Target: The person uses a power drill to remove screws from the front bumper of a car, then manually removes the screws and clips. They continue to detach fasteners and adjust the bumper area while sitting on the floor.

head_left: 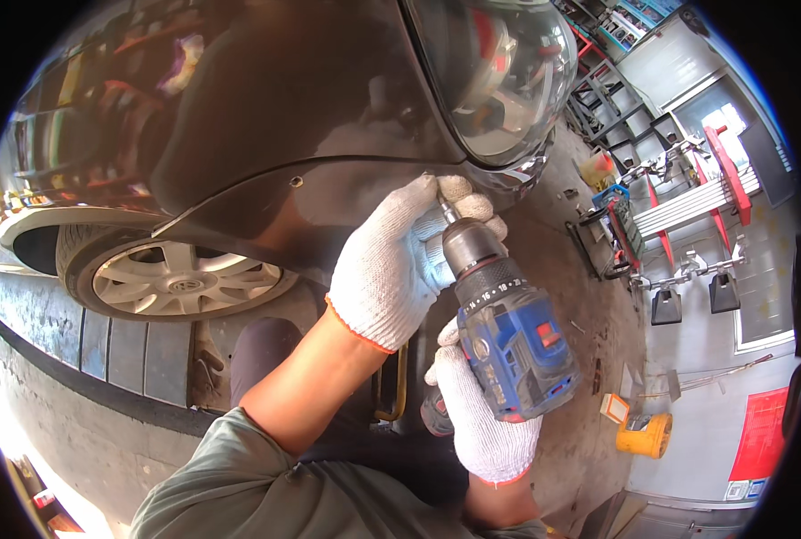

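A blue and black cordless drill (517,346) points up and away toward the dark car bumper (355,193). My right hand (495,422), in a white knit glove, is wrapped round its grip. The gloved left hand (387,256) is closed around the driver bit (448,208) ahead of the black chuck (472,247), thumb and fingertips pinched near its tip. Whether a small fastener sits between those fingertips is hidden. The fingertips are close to the bumper, just below the headlight (508,90); I cannot tell if they touch it. A small hole or fastener (296,181) shows in the bumper further left.
The car's front wheel (185,278) stands at the left beside a dark ramp or lift platform (131,350). A yellow bucket (645,436) is on the floor at right. Beyond it, a red and silver rack-like apparatus (697,207) stands by the wall.
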A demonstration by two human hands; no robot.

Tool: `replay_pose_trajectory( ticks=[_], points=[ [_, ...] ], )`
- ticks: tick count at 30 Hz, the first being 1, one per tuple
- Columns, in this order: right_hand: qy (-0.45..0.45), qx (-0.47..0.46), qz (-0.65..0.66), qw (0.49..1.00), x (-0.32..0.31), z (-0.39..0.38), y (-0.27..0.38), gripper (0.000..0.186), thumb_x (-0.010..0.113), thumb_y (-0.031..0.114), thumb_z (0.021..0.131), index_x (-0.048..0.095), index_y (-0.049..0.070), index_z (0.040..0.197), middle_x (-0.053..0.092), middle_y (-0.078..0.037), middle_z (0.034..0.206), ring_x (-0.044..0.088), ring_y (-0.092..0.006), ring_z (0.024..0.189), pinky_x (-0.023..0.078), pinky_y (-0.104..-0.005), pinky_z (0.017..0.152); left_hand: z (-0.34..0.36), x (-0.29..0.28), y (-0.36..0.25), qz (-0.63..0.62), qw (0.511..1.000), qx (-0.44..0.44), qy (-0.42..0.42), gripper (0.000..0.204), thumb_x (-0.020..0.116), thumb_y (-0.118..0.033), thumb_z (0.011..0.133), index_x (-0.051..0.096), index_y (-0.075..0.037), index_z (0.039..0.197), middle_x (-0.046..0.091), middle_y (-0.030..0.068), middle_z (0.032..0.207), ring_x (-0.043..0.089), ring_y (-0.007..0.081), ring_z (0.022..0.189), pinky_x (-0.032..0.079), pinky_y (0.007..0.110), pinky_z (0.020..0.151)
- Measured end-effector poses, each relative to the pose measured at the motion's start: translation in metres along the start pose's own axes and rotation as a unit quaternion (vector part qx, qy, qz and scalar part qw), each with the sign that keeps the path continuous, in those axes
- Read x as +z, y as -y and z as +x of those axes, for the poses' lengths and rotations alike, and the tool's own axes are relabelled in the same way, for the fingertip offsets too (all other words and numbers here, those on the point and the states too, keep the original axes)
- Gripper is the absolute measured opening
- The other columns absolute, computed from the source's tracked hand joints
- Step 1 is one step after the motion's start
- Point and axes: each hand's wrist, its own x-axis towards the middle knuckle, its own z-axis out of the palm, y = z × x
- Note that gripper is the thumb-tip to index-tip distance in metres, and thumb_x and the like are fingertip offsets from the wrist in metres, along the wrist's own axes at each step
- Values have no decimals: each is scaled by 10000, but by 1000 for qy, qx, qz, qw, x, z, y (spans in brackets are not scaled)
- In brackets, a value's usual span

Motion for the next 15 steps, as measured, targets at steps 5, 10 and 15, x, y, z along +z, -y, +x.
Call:
replay_pose_trajectory(
  ticks=[5,10,15],
  points=[
    [-10,11,-17,1000,2,-1,4,248,760,-19,987,678,42,1212,725,-39,1014,715,-106,801,570,-275,685,2,-8,1,-33,998,-3,46,315,543,-289,1163,677,-9,1218,768,166,1131,750,375,1100,604,486,1013],
    [-11,-15,-17,1000,1,0,1,218,763,2,996,682,44,1194,721,-34,978,707,-102,784,562,-266,669,-1,2,3,7,1000,10,26,253,564,-278,1146,677,-52,1140,739,119,1079,700,325,1044,609,498,977],
    [-4,69,13,998,-2,-4,3,232,801,255,992,785,111,1174,802,-78,1075,767,-310,919,591,-482,813,-3,3,6,8,1000,13,23,260,570,-282,1140,684,-49,1125,745,119,1061,704,328,1037,613,501,973]
  ],
)
